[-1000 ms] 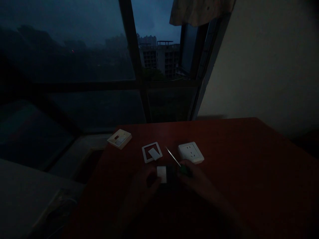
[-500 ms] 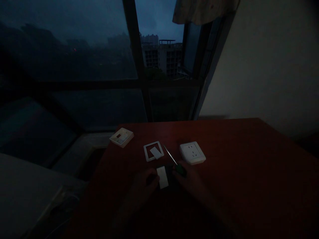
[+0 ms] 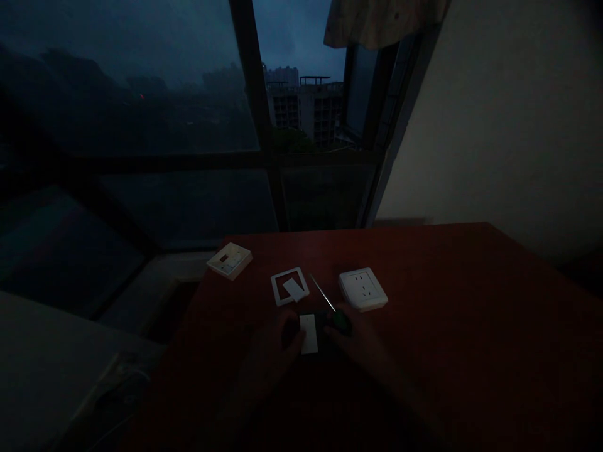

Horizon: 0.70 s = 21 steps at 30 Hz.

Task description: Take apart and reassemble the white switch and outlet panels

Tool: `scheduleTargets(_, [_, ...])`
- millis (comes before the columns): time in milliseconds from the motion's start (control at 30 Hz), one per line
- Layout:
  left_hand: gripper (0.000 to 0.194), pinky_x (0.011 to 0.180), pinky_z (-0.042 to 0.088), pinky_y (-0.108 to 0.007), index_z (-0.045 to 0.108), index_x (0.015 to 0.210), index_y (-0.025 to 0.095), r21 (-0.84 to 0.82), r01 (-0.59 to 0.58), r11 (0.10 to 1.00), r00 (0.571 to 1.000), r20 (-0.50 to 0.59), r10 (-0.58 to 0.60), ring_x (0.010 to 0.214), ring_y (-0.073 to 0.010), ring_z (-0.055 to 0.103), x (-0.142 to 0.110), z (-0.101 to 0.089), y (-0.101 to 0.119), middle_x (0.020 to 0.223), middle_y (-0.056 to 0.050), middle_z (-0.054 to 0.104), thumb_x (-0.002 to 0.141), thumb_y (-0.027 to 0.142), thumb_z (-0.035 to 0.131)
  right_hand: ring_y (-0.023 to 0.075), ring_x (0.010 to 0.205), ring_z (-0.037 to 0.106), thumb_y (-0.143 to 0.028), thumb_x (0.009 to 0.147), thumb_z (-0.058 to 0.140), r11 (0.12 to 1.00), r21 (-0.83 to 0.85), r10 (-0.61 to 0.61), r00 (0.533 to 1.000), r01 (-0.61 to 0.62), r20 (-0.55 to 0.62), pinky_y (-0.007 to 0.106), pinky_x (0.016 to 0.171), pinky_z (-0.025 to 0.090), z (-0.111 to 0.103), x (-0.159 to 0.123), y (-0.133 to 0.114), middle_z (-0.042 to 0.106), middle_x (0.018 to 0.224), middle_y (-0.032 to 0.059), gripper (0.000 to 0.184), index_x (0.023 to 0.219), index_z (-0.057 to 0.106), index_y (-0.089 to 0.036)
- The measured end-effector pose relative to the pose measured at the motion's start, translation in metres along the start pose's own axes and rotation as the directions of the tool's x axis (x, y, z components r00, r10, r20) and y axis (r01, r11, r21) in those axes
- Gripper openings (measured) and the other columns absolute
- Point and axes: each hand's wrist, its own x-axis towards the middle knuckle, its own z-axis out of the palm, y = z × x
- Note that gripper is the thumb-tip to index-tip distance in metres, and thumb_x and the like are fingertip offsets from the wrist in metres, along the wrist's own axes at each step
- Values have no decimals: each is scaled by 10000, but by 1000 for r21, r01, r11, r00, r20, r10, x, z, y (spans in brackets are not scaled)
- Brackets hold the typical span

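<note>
Switch [image 3: 309, 334]: turned straighter since half a second ago; white oblong face, dark surround.
Left hand [image 3: 281, 342]: pinching switch edge.
Right hand [image 3: 356, 334]: closed round green-handled screwdriver [image 3: 341, 320].

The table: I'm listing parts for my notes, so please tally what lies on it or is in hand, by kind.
Screwdriver: 1
Dark-and-white piece: 1
Square frame: 1
Loose white strip: 1
Socket: 1
Pale box: 1
Total: 6

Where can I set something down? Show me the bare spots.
The table looks bare right of the socket; a smaller gap separates the white box and square frame. Crowded: around the screwdriver, white panel, left hand and right hand.
</note>
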Motion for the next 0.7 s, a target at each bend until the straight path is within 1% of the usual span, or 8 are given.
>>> scheduleTargets(67, [288, 890, 460, -373, 550, 1139, 234, -7, -38, 999, 998, -47, 37, 1046, -230, 568, 0, 3, -2, 1159, -64, 590, 854, 271, 539, 218, 902, 623, -254, 770, 601, 1000, 20, -7, 1000, 6, 7, 334, 805, 481, 0, 0, 0, 678, 981, 44, 241, 1007, 600, -210])
scheduleTargets(133, [399, 962, 437, -400, 508, 1247, 250, -19, -58, 998, 997, -57, 57, 1150, -241, 516, 0, 7, -3, 1259, -73, 529, 851, 258, 553, 217, 922, 625, -249, 774, 597, 999, 46, -20, 1000, 19, 16, 337, 819, 485, 0, -1, 1, 678, 1014, 47, 293, 1064, 593, -207])
scheduleTargets(233, [495, 1008, 420, -415, 471, 1323, 285, -44, -80, 996, 996, -38, 78, 1208, -246, 480, 1, 11, -2, 1311, -68, 481, 841, 261, 584, 233, 1032, 604, -240, 766, 605, 998, 47, -32, 999, 33, -9, 366, 909, 457, -1, -1, 1, 659, 1137, 73, 422, 1183, 567, -191])
scheduleTargets(333, [557, 1028, 413, -418, 463, 1340, 307, -49, -102, 994, 994, -36, 101, 1238, -253, 458, 2, 15, -1, 1350, -58, 447, 811, 268, 634, 241, 1024, 615, -239, 773, 595, 999, 32, -41, 999, 40, 21, 382, 915, 456, -2, 0, -1, 675, 1126, 80, 404, 1174, 596, -186])
scheduleTargets(433, [579, 1041, 406, -421, 464, 1344, 311, -30, -127, 991, 991, -41, 126, 1260, -258, 442, 1, 18, -2, 1381, -56, 424, 799, 248, 648, 234, 993, 627, -225, 779, 585, 997, 47, -57, 997, 55, 54, 379, 898, 466, -3, 1, -2, 687, 1108, 66, 374, 1151, 615, -203])
scheduleTargets(567, [547, 1051, 404, -421, 490, 1325, 312, -3, -152, 988, 987, -47, 152, 1269, -256, 439, -2, 19, -4, 1382, -52, 431, 807, 204, 628, 236, 1005, 622, -225, 777, 587, 998, 18, -57, 997, 56, 47, 373, 902, 466, -3, 1, 0, 683, 1115, 78, 379, 1153, 612, -186])
scheduleTargets(700, [496, 1032, 432, -400, 525, 1296, 315, 32, -161, 986, 985, -53, 163, 1246, -248, 470, -3, 19, -4, 1353, -46, 463, 818, 215, 615, 235, 1004, 624, -241, 784, 584, 998, 13, -54, 997, 53, 52, 365, 899, 467, -3, 0, 1, 681, 1112, 84, 382, 1159, 611, -179])
